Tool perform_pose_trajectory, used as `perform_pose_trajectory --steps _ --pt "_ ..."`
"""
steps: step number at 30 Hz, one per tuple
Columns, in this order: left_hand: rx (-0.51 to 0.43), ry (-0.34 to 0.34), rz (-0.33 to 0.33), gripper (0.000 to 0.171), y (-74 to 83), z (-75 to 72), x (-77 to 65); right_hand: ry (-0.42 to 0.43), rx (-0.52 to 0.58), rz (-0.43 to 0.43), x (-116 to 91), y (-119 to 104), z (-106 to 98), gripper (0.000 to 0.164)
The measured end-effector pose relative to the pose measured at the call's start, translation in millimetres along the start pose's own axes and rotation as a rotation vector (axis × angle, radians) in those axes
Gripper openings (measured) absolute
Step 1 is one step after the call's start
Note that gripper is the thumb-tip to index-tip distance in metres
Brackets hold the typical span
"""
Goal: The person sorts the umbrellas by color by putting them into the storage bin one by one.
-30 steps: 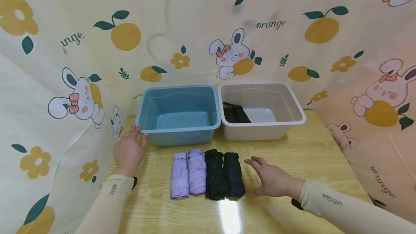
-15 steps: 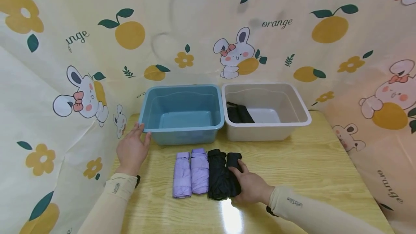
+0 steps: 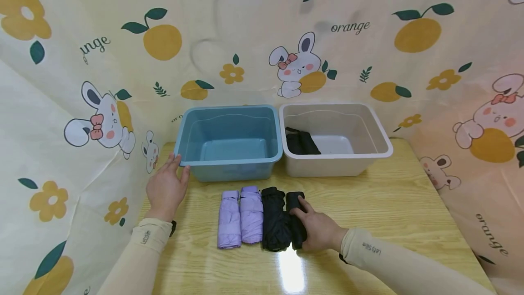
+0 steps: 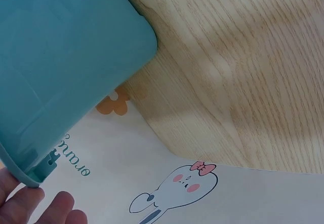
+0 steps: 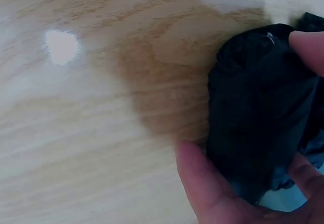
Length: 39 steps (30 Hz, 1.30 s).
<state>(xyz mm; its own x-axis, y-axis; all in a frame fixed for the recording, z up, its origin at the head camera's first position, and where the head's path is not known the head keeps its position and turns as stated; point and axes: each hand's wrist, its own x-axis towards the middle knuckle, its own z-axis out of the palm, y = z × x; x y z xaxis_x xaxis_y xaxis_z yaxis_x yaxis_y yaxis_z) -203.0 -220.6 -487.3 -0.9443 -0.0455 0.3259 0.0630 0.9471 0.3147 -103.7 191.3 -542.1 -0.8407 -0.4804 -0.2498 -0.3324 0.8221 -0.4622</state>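
In the head view my right hand [image 3: 319,229] grips the rightmost rolled black fabric bundle [image 3: 296,208], fingers across its top and right side. The right wrist view shows the thumb on one side of this bundle [image 5: 258,112] and fingers on the other. Just left lies a second, more crumpled black fabric roll [image 3: 275,220], then two lilac fabric rolls [image 3: 251,215], side by side. My left hand [image 3: 165,190] rests with extended fingers at the front left corner of the blue bin [image 3: 229,172]; in the left wrist view its fingertips [image 4: 28,198] touch the rim corner.
A beige bin [image 3: 327,167] stands right of the blue bin, with black fabric [image 3: 300,142] at its left end. Both stand at the back of the wooden table [image 3: 389,208]. A patterned curtain [image 3: 245,26] hangs behind and along the sides.
My right hand has moved left onto the rightmost black roll and taken hold of it. That roll now sits slightly apart from its neighbour. The left hand stays at the blue bin.
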Motion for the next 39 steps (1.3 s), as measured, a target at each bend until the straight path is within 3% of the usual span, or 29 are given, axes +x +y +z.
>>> perform_pose_trajectory --steps 5,24,39 --pt "-0.008 0.015 0.010 0.051 0.1 -0.7 0.1 -0.010 -0.025 -0.009 0 2 4 0.094" --pt "-0.005 0.034 0.031 0.052 -1.3 0.3 0.1 0.053 -0.040 -0.024 -5 14 8 0.088" --pt "-0.001 0.007 0.005 0.053 -0.8 -1.0 -0.6 0.122 -0.025 -0.003 -5 9 18 0.092"
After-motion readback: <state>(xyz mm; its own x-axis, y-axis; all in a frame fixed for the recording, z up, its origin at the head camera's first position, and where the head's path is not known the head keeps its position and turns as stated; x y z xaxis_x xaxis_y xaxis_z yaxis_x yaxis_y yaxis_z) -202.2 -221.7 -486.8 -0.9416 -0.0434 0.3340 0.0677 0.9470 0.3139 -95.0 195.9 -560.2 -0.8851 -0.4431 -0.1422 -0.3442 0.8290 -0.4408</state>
